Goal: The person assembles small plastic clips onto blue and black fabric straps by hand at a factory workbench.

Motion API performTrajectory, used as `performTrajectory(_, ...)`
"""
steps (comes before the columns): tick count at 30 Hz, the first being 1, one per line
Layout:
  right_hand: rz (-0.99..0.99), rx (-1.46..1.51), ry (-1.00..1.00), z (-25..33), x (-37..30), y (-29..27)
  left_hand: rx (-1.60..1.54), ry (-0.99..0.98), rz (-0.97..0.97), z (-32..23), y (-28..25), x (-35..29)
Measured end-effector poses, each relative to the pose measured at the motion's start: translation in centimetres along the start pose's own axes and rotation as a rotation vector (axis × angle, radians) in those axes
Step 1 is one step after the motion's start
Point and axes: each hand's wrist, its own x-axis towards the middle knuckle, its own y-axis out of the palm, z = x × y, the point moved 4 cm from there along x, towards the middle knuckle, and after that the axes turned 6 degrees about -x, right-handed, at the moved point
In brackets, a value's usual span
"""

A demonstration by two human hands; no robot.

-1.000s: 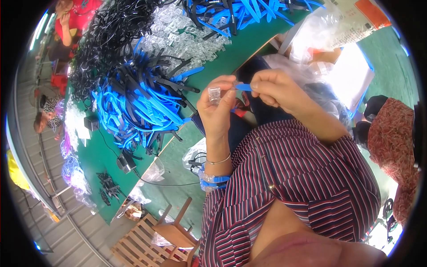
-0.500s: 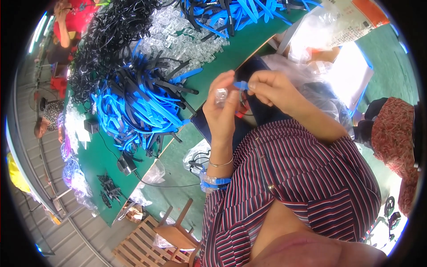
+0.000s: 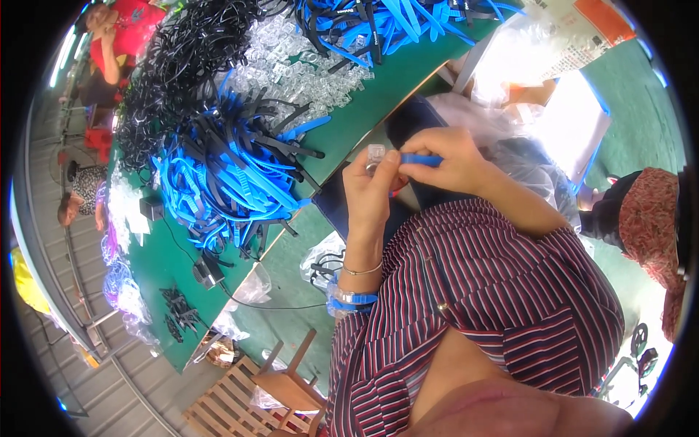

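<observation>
In front of my body, my left hand (image 3: 369, 186) pinches a small clear plastic piece (image 3: 376, 153) between thumb and fingers. My right hand (image 3: 453, 162) is closed on a blue strap (image 3: 421, 159), whose left end reaches my left thumb. The fingers hide whether strap and clear piece join. On the green table to the left lies a tangled heap of blue and black straps (image 3: 222, 178). Beyond it spreads a pile of loose clear plastic pieces (image 3: 309, 84).
Black straps (image 3: 186, 65) and more blue straps (image 3: 400, 22) cover the table's far side. A small black box with a cable (image 3: 207, 271) sits near its edge. A wooden slatted chair (image 3: 240, 393) stands lower left, plastic bags (image 3: 510, 116) at right. Other people are nearby.
My hands have come together, and my right hand has lowered slightly. More of the blue strap now shows between its fingers. The clear piece has shifted up and right in my left hand.
</observation>
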Motion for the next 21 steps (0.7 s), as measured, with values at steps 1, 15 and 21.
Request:
performTrajectory(1,0.007,-0.018,0.004,0.0,-0.1,-0.2,0.000,0.001,0.002,0.1,-0.3,0.1)
performTrajectory(15,-0.107,0.516,0.336,-1.9,-1.3,-0.6,-0.200,0.020,0.166,-0.2,0.5,0.3)
performTrajectory(21,0.089,0.562,0.374,-1.5,-1.2,0.2,-0.012,-0.011,0.114,-0.1,0.9,-0.6)
